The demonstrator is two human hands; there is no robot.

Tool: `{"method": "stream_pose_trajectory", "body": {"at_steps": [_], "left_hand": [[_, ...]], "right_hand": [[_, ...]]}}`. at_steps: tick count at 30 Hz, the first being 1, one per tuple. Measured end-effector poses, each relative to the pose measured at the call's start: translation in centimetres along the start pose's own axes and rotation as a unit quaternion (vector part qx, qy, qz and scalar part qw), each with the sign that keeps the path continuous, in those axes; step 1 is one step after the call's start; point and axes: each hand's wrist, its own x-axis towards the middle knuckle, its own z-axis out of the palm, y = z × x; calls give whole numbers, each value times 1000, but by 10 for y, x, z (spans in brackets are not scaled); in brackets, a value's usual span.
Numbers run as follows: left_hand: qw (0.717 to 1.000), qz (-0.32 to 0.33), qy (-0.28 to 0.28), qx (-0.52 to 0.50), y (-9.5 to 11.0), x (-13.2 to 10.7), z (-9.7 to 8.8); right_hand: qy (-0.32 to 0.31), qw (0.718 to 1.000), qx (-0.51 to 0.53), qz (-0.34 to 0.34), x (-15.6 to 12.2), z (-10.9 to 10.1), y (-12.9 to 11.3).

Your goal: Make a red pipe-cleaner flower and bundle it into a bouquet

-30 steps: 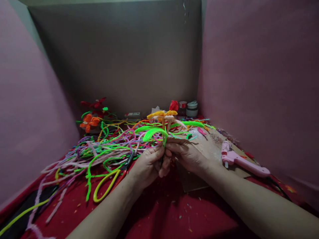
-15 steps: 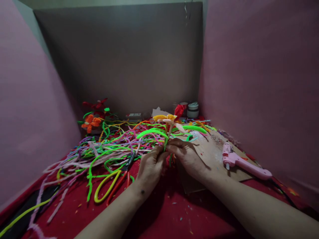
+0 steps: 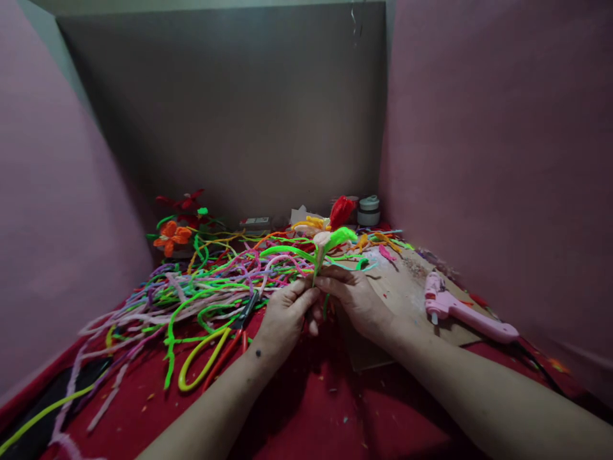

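Both my hands meet at the middle of the red tabletop, pinched round the green stem of a pipe-cleaner flower (image 3: 322, 241). My left hand (image 3: 286, 316) grips the stem from the left with closed fingers. From the right, my right hand (image 3: 355, 299) closes on the same stem just above it. The flower stands upright above my fingers, with pale and yellow petals and bright green leaves bending left and right. A big tangle of coloured pipe cleaners (image 3: 211, 281) lies just left of my hands.
A pink glue gun (image 3: 467, 312) rests on a cardboard sheet (image 3: 407, 291) at the right. Yellow-handled scissors (image 3: 211, 354) lie left of my left wrist. Orange and red finished flowers (image 3: 173, 233) stand at the back left, small jars (image 3: 368, 209) at the back. Pink walls close in both sides.
The flower has turned in my fingers: its right green leaf now bends up and shorter, and the yellow petals sit further back. Both hands stay on the stem.
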Motion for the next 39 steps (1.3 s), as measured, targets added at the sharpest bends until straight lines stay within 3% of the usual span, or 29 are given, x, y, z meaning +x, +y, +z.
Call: {"method": "stream_pose_trajectory", "body": {"at_steps": [5,14,18,21,24,27,30,35,39], "left_hand": [[998,-7,-45,-35,0,0,-2],[966,-46,-134,-215,-6,0,-5],[962,-34,-165,-215,-4,0,-6],[978,-13,-143,-149,3,-1,-4],[996,16,-76,-48,5,-1,0],[998,46,-5,33,-3,-1,3],[994,63,36,84,-11,-2,2],[1000,8,-19,15,-4,-1,-1],[994,-35,-67,-81,0,1,-4]], "right_hand": [[16,1000,22,12,2,2,-3],[-119,981,117,96,4,-1,3],[-94,991,83,48,1,-1,1],[-77,996,52,17,-1,2,-1],[-22,1000,13,4,-1,4,-3],[52,998,-40,-12,1,7,-4],[49,995,-89,-5,1,8,-5],[-64,994,-86,8,-1,8,-9],[-42,995,-91,-20,-2,6,-18]]}}
